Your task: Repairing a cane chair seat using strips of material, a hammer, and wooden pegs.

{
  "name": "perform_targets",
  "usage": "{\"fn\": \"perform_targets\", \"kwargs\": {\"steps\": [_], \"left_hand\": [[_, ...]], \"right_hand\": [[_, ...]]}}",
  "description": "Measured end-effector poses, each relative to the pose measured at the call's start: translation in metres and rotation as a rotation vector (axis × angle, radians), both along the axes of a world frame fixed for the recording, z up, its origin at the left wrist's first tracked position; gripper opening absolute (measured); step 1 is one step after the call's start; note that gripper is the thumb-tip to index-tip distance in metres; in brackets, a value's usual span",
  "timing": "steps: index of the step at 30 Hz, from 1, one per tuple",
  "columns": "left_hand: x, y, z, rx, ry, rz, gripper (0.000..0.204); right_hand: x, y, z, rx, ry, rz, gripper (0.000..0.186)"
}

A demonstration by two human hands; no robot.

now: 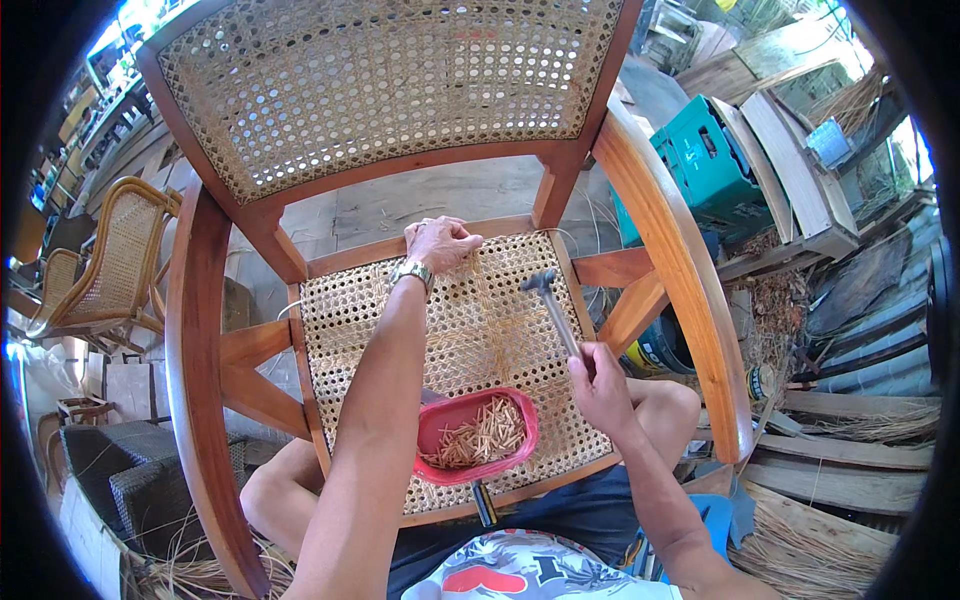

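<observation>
A wooden armchair holds a woven cane seat [370,320] in front of me. My left hand [440,243], with a watch at the wrist, rests at the seat's back edge. Its fingers are bunched together; whatever they pinch is too small or hidden to name. In my right hand [600,388] is a hammer [557,315], gripped by its handle, its head raised over the right part of the seat. A red plastic tray [531,440] of short wooden pegs [490,432] sits on the near part of the seat. From beneath it sticks a black tool handle [484,504].
The chair's left armrest [195,370] and right armrest [675,270] flank my arms. Its cane back [390,90] rises beyond the seat. A green crate [705,160] and boards [800,180] stand at right. At left are a rattan chair [120,250] and a dark woven piece [150,490].
</observation>
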State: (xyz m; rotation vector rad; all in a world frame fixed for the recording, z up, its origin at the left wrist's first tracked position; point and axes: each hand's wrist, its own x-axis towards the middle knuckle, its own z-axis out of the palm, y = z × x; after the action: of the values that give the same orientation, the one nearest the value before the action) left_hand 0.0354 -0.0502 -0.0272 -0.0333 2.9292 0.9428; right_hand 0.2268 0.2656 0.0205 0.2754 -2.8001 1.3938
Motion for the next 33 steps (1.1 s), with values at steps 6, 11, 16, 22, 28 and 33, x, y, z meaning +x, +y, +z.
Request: {"fn": "perform_targets", "kwargs": {"steps": [6,11,16,22,28,33], "left_hand": [[-0.002,0.005,0.002,0.01,-0.024,0.006,0.039],[-0.004,0.01,0.004,0.023,-0.034,0.006,0.04],[0.0,0.006,-0.006,0.023,0.132,0.028,0.039],[0.002,0.004,0.008,0.018,-0.023,0.008,0.038],[-0.002,0.006,0.005,0.031,-0.007,-0.006,0.034],[0.0,0.007,0.006,0.031,-0.014,0.008,0.035]], "right_hand": [[-0.056,-0.035,-0.005,0.131,-0.043,-0.014,0.025],[-0.08,-0.046,-0.022,0.136,0.258,0.005,0.051],[-0.089,-0.051,-0.034,0.162,0.394,0.063,0.05],[-0.09,-0.056,-0.022,0.186,0.372,0.08,0.051],[-0.103,-0.055,-0.033,0.367,0.167,0.083,0.05],[-0.096,-0.056,-0.023,0.165,0.277,0.036,0.051]]}}
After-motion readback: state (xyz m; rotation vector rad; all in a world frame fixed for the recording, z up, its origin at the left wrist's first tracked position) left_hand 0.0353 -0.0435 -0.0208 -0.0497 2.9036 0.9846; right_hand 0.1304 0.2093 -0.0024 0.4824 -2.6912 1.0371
